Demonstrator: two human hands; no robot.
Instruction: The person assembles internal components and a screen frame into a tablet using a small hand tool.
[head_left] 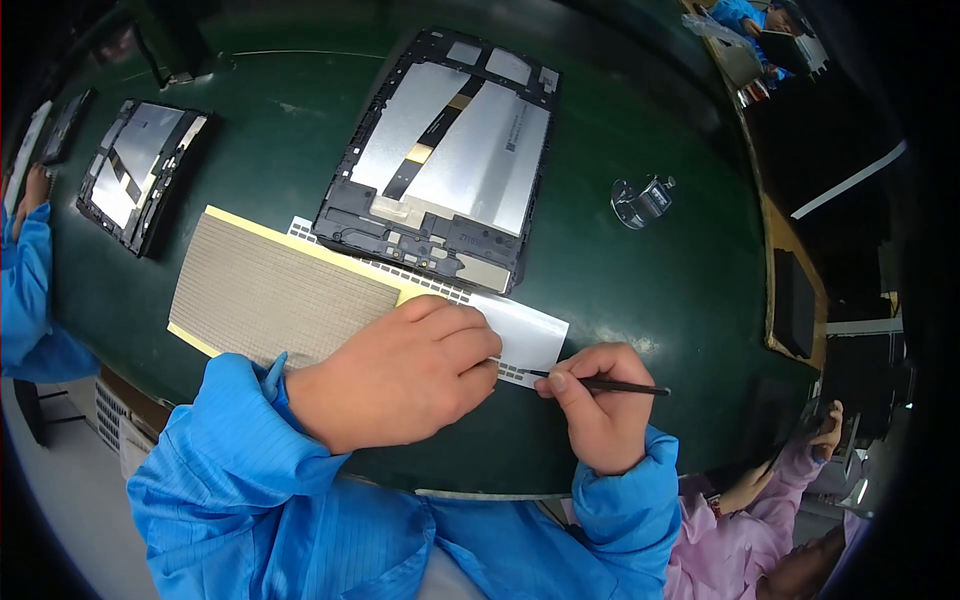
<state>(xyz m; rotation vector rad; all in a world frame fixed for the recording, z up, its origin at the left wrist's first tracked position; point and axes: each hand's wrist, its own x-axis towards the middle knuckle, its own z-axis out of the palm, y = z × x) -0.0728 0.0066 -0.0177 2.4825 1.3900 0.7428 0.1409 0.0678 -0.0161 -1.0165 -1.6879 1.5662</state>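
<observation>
My right hand (606, 405) pinches slim black tweezers (620, 386) with their fine tips over the lower right edge of a white backing sheet (525, 330). Small dark rectangular stickers (510, 371) line that edge near the tips. Curled inward, my left hand (405, 370) rests across the sheets, its fingertips hidden beneath it. Under and beside it lies a tan sheet with a fine grid (275, 290) and yellow margins. Just beyond the sheets is an opened tablet-like device (470, 150), silver and black inside, with a dark ribbon cable across it.
A second opened device (140, 175) lies at the left, near a co-worker's blue sleeve (30, 270). To the right on the green table (640, 290) sits a small metal tally counter (643, 202). At the lower right is a person in pink (740, 535).
</observation>
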